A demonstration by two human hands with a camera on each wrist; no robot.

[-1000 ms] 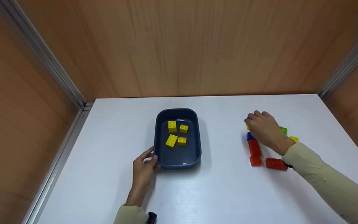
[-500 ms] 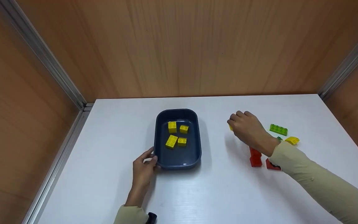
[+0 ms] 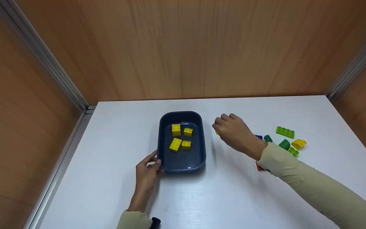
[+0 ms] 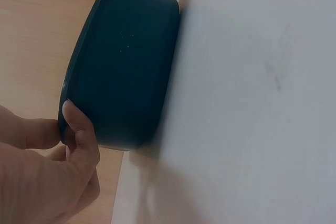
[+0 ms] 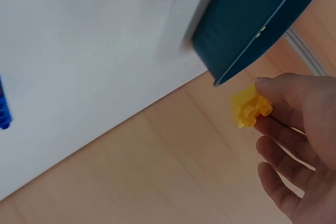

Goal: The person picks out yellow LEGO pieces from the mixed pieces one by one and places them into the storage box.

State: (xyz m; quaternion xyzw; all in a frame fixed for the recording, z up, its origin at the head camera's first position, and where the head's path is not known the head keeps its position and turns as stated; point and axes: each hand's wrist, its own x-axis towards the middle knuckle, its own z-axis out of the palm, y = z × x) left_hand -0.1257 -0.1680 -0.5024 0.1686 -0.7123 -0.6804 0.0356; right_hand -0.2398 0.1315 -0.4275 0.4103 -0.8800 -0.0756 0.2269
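A dark blue tray stands on the white table with several yellow toy bricks lying inside it. My left hand pinches the tray's near left rim between thumb and fingers; the left wrist view shows the thumb on one side of the rim. Just right of the tray, above the table, my right hand holds a yellow brick. Thumb and index finger pinch this brick, its studs showing in the right wrist view, while the other fingers are loosely bent beside it.
Right of the tray lie loose bricks: a light green one, dark green ones, a yellow one and a blue one. A red brick is partly hidden by the right sleeve. Wooden panels enclose the table.
My right hand has moved left from the loose bricks toward the tray, carrying the yellow brick. More of the green bricks now show. The left hand and tray have stayed in place.
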